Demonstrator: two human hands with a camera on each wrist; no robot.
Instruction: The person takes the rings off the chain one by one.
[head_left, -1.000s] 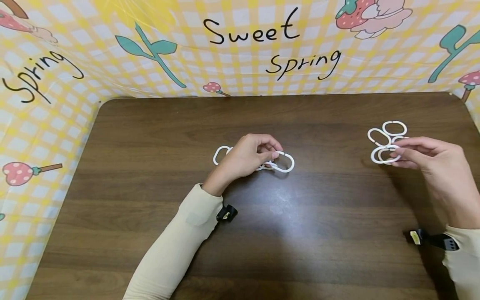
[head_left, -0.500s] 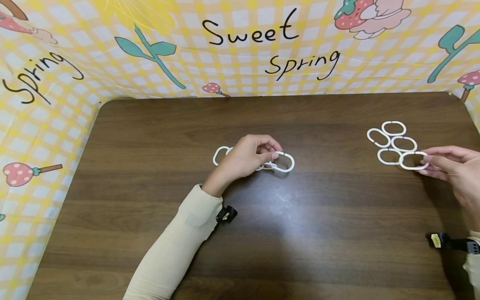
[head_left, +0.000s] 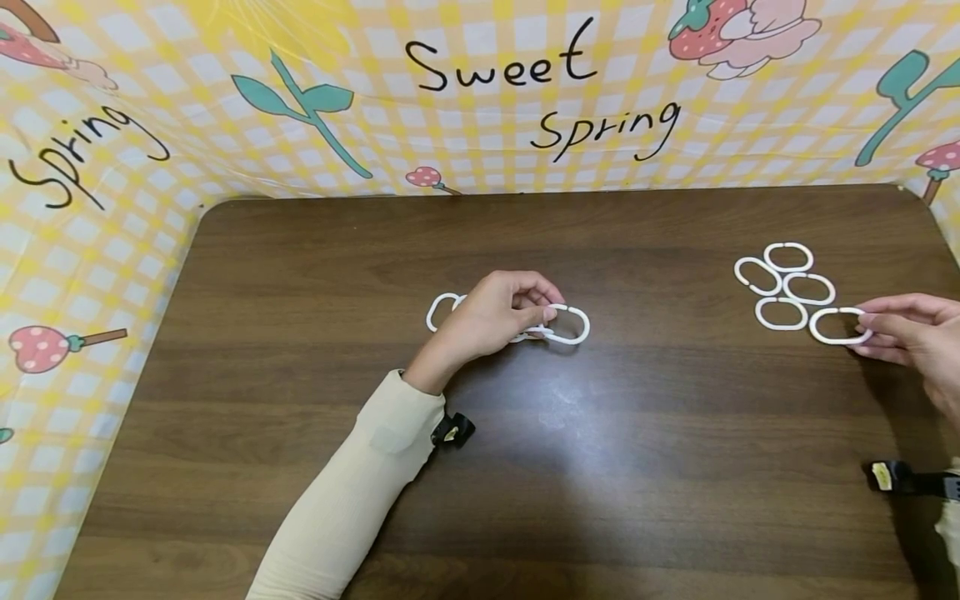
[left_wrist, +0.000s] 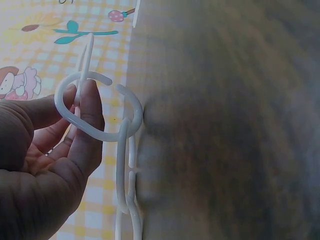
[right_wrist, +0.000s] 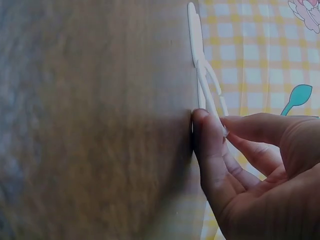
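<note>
In the head view my left hand [head_left: 491, 312] pinches the end of a white open-gapped oval ring [head_left: 577, 335] between thumb and fingertips. The left wrist view shows this ring [left_wrist: 90, 132] raised at a tilt, with other white rings [left_wrist: 121, 165] linked through it as a chain. The hand hides much of the chain; one ring [head_left: 431, 310] shows past its left side. At the right, my right hand [head_left: 915, 337] pinches another white oval ring [head_left: 828, 342] by its right end, low over the table. The right wrist view shows thumb and fingertip on that ring [right_wrist: 211, 95].
Several loose white rings [head_left: 782, 327] lie close together just left of and behind my right hand. The brown wooden table [head_left: 337, 233] meets a yellow checked sheet [head_left: 480, 150] along its back and left edges.
My right hand has drawn one ring from the loose group to the right and toward me, uncovering the others. The left hand stays put, still holding its ring.
</note>
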